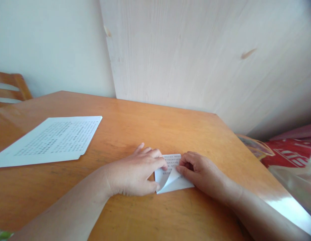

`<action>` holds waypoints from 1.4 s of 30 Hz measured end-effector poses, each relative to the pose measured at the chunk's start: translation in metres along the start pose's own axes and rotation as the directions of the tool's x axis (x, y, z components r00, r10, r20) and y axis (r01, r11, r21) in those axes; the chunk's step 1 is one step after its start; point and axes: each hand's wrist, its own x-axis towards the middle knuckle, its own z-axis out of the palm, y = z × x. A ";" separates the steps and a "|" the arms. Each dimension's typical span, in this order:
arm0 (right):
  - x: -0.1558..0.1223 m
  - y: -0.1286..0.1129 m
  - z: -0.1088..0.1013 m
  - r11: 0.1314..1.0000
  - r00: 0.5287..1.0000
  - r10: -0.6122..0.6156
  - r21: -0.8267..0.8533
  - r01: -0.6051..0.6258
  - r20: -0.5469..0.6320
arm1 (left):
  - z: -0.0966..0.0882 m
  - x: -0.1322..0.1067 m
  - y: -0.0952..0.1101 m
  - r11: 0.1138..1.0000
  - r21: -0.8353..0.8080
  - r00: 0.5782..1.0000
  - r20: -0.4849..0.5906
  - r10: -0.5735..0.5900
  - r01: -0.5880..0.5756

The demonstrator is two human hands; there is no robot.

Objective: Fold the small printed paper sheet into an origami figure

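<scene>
Small printed paper (174, 176) on the wooden table (155, 124), between the two hands; one layer lifted and curling over, blank side showing. Left hand (135, 175): palm down, thumb and index apart, thumb at the paper's near-left corner, index tip on the printed part. Right hand (204, 172): thumb and index together, clamped on the lifted layer. Farther left, printed sheets (57, 139), well apart from the hands. Past the table's right edge, red item (289, 152) with white markings. Beyond: wooden chair (11, 88) far left, pale wood panel (170, 50) behind table.
</scene>
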 end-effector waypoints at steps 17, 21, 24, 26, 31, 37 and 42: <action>0.000 -0.004 -0.002 1.000 1.000 0.001 -0.025 -0.001 -0.008 | -0.004 -0.002 0.006 1.000 -0.010 0.999 -0.022 0.025 -0.025; 0.000 -0.005 -0.002 1.000 1.000 0.023 -0.021 -0.023 -0.006 | -0.004 -0.003 0.008 0.999 0.007 0.999 -0.017 0.032 -0.031; 0.000 -0.005 -0.001 0.999 0.999 0.031 -0.017 -0.031 -0.008 | -0.003 -0.004 0.007 0.999 0.031 0.999 -0.024 0.039 -0.038; 0.000 -0.005 -0.001 0.999 0.999 0.031 -0.012 -0.031 -0.013 | -0.002 -0.004 0.007 0.998 0.039 0.998 -0.035 0.045 -0.044; 0.000 -0.004 -0.001 0.999 0.999 0.038 0.003 -0.038 -0.014 | -0.002 -0.004 0.006 0.998 0.027 0.998 -0.025 0.059 -0.059; 0.000 -0.002 0.000 0.999 0.999 0.043 0.022 -0.043 -0.010 | -0.001 -0.005 0.004 0.998 0.023 0.997 -0.034 0.064 -0.063; -0.001 -0.002 -0.002 0.999 1.000 -0.010 0.031 0.010 0.006 | -0.002 -0.005 0.004 0.999 0.013 0.998 -0.032 0.052 -0.051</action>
